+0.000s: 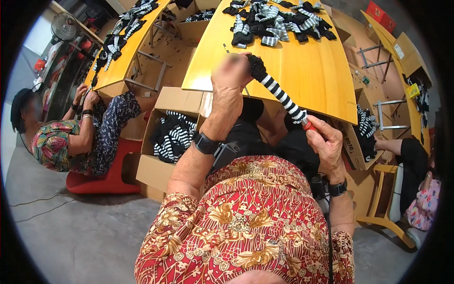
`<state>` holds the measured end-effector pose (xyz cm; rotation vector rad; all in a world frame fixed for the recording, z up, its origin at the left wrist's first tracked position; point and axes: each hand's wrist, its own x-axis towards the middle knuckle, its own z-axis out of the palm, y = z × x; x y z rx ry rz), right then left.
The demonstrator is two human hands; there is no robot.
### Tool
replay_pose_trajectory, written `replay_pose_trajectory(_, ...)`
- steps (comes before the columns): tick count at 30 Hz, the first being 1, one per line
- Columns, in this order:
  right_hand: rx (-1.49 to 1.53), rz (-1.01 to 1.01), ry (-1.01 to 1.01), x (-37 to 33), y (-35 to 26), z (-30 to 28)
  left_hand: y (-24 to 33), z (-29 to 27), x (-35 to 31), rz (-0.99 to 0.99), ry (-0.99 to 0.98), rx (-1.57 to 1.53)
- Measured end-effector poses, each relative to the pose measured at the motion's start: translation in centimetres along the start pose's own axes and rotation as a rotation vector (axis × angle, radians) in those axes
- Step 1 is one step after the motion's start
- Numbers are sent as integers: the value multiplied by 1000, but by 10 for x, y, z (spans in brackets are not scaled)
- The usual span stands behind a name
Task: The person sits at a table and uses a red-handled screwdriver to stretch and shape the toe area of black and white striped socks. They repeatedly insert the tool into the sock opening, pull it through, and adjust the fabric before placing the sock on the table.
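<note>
A long knit piece (283,98), black-and-white striped with a bunched black end, stretches between my hands above the table's front edge. My left hand (231,78) is closed at the black end; its fingers are partly blurred. A thin dark rod (226,48) shows just beyond that hand, and I cannot tell whether the hand holds it. In my right hand (326,140) is a red-handled tool (309,125), gripped at the striped end of the knit piece. The tool's tip meets the fabric, and its shape is hidden.
Similar knit pieces (279,22) lie heaped on the yellow table (293,71). Open cardboard boxes of striped knits stand to the left (163,94) and right (352,151) of my legs. A co-worker (66,137) sits on a red chair (104,182) at the left; another person sits far right.
</note>
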<state>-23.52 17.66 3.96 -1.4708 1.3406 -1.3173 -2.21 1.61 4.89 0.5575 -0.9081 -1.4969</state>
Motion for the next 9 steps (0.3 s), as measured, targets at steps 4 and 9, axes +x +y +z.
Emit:
replay_pose_trajectory(4, 204, 2, 74, -5, 11, 11, 0, 4, -8, 15, -11, -60)
replay_pose_trajectory(9, 343, -11, 136, -1, 23, 24, -4, 12, -13, 90, -28, 14)
